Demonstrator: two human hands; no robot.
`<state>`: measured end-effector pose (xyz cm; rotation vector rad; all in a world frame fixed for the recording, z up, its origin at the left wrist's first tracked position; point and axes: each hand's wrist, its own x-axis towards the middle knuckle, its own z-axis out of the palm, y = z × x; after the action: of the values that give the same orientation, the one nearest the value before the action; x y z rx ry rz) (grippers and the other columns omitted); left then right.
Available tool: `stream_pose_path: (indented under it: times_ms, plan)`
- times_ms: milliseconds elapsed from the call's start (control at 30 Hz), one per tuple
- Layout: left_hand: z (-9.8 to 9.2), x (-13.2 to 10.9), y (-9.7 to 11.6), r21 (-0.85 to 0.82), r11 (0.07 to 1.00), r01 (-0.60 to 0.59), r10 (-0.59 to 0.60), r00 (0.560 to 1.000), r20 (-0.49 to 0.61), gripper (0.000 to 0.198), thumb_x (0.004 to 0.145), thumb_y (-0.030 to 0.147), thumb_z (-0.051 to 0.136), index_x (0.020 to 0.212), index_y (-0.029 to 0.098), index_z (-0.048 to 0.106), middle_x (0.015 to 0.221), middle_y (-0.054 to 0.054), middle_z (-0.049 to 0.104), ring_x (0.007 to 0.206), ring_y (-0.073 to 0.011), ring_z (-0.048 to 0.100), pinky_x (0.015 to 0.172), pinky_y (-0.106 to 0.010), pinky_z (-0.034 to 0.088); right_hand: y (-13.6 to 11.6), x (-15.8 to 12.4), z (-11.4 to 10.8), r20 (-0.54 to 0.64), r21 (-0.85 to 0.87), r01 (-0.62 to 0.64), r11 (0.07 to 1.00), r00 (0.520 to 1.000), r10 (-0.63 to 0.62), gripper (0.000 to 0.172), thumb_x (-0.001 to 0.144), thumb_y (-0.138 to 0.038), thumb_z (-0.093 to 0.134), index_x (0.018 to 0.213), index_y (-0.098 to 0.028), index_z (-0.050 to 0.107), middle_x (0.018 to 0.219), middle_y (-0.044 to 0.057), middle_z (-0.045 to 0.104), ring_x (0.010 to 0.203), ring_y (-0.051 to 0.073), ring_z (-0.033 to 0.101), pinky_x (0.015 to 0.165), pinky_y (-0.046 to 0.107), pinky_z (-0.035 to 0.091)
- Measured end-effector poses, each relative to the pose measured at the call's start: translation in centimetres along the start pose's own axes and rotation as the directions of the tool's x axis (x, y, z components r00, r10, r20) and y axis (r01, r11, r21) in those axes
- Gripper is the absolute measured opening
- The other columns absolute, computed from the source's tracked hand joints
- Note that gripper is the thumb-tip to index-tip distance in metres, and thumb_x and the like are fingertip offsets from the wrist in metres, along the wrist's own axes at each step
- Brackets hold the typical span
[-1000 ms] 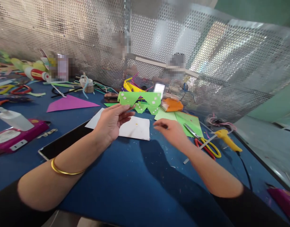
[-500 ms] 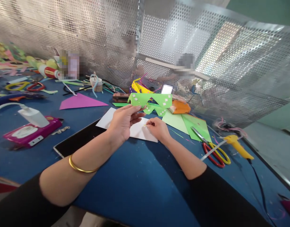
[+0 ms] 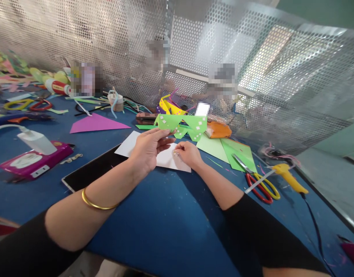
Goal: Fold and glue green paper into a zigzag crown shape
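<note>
My left hand pinches the lower left edge of a light green paper cut-out shaped like glasses, dotted with small white squares. The cut-out is held up over the table. My right hand is closed at the fingertips on a small pale piece, too small to identify. It is just above a white sheet of paper, partly hidden by both hands. Beneath the sheet's left part lies a dark flat panel.
Scissors and a yellow glue gun lie to the right, beside green paper sheets. On the left are purple paper and a magenta power strip with a white plug. A perforated metal screen rises behind the table.
My right fingers have shifted slightly and curl a little more above the white sheet. My left hand still holds up the green cut-out. The view has moved slightly.
</note>
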<state>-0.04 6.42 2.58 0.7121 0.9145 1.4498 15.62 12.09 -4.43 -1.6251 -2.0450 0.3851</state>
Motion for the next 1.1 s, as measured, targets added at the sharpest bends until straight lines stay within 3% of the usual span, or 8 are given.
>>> stream_pose_path:
  times_ms: [400, 567, 733, 900, 1100]
  plan:
    - [-0.1, -0.1, -0.5, 0.046, 0.999, 0.017, -0.019, 0.999, 0.040, 0.016, 0.066, 0.023, 0.077, 0.078, 0.014, 0.073, 0.091, -0.007, 0.076, 0.066, -0.0113, 0.067, 0.061, -0.021, 0.050, -0.1, 0.6, 0.0, 0.060, -0.010, 0.107, 0.994, 0.993, -0.107, 0.009, 0.079, -0.014, 0.061, 0.076, -0.022, 0.065, 0.088, 0.001, 0.063, 0.077, 0.015, 0.058, 0.072, 0.027, 0.041]
    - [-0.1, -0.2, -0.5, 0.058, 0.998, 0.009, -0.012, 0.999, 0.043, 0.018, 0.063, 0.025, 0.080, 0.076, 0.016, 0.072, 0.088, -0.006, 0.076, 0.068, -0.0127, 0.067, 0.064, -0.024, 0.050, 0.2, 0.9, 0.3, 0.036, 0.090, 0.046, 0.995, 0.998, -0.049, 0.008, 0.078, -0.015, 0.060, 0.072, -0.020, 0.061, 0.084, 0.001, 0.064, 0.074, 0.014, 0.057, 0.071, 0.026, 0.042]
    - [0.0, -0.3, -0.5, 0.066, 0.998, 0.016, -0.019, 0.999, 0.038, 0.017, 0.064, 0.025, 0.078, 0.077, 0.015, 0.073, 0.090, -0.008, 0.076, 0.068, -0.0128, 0.067, 0.063, -0.023, 0.049, 0.6, 0.7, -0.3, -0.004, 0.311, -0.080, 0.947, 0.996, 0.086, 0.008, 0.081, -0.018, 0.052, 0.075, -0.019, 0.058, 0.071, -0.002, 0.066, 0.060, 0.011, 0.057, 0.060, 0.023, 0.044]
    - [0.0, -0.4, -0.7, 0.059, 0.998, 0.034, -0.036, 0.999, 0.032, 0.018, 0.063, 0.025, 0.080, 0.075, 0.014, 0.072, 0.088, -0.007, 0.076, 0.067, -0.0128, 0.068, 0.062, -0.022, 0.048, -0.1, -1.4, -2.1, -0.016, 0.545, -0.163, 0.823, 0.979, 0.204, 0.005, 0.079, -0.022, 0.052, 0.078, -0.018, 0.055, 0.079, 0.004, 0.072, 0.060, 0.012, 0.064, 0.056, 0.023, 0.044]
    - [0.3, -1.0, -1.4, 0.081, 0.995, 0.057, -0.063, 0.996, 0.070, 0.018, 0.063, 0.026, 0.082, 0.074, 0.015, 0.072, 0.090, -0.007, 0.077, 0.071, -0.0142, 0.070, 0.061, -0.021, 0.048, -1.8, -7.1, -5.0, 0.020, 0.692, -0.166, 0.702, 0.977, 0.211, 0.016, 0.073, -0.026, 0.064, 0.086, -0.018, 0.059, 0.075, 0.003, 0.073, 0.062, 0.015, 0.068, 0.065, 0.028, 0.051]
